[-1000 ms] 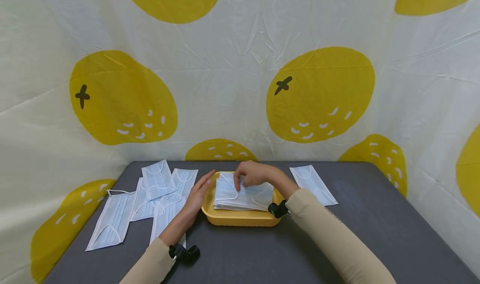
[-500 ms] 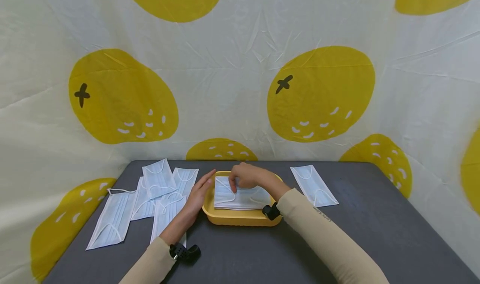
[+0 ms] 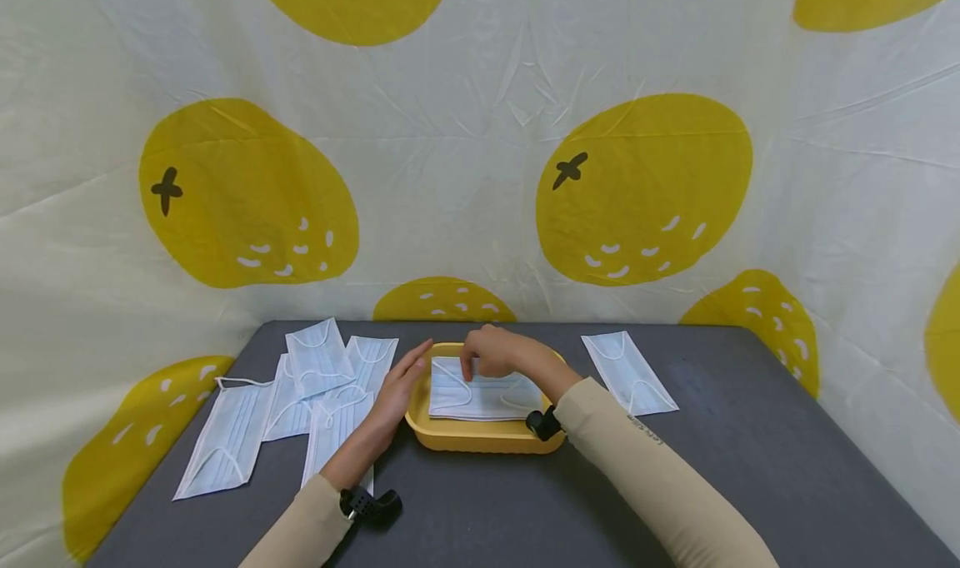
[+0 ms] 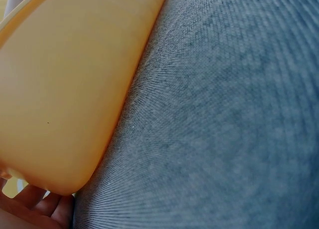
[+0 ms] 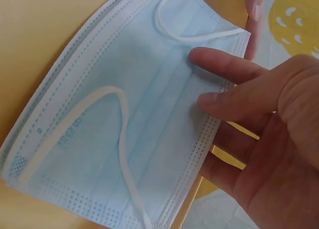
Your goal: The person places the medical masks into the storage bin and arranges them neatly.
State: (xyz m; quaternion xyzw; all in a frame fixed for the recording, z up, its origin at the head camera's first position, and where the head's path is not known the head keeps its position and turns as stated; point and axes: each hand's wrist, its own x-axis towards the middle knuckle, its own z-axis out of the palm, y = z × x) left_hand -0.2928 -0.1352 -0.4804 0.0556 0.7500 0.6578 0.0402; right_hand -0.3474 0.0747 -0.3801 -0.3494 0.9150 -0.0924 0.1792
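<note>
Masks [image 3: 483, 395] sit stacked in the yellow tray [image 3: 480, 436] at lower centre of the head view; I see my right hand [image 3: 498, 353] fingertips pressing the top one, left hand [image 3: 397, 389] flat against the tray's left side

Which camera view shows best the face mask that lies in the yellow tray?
The right wrist view: the face mask fills it, with pleats, ear loops and the right hand fingertips on its edge. The head view shows the mask small in the yellow tray. The left wrist view shows only the tray's wall, no mask.
</note>
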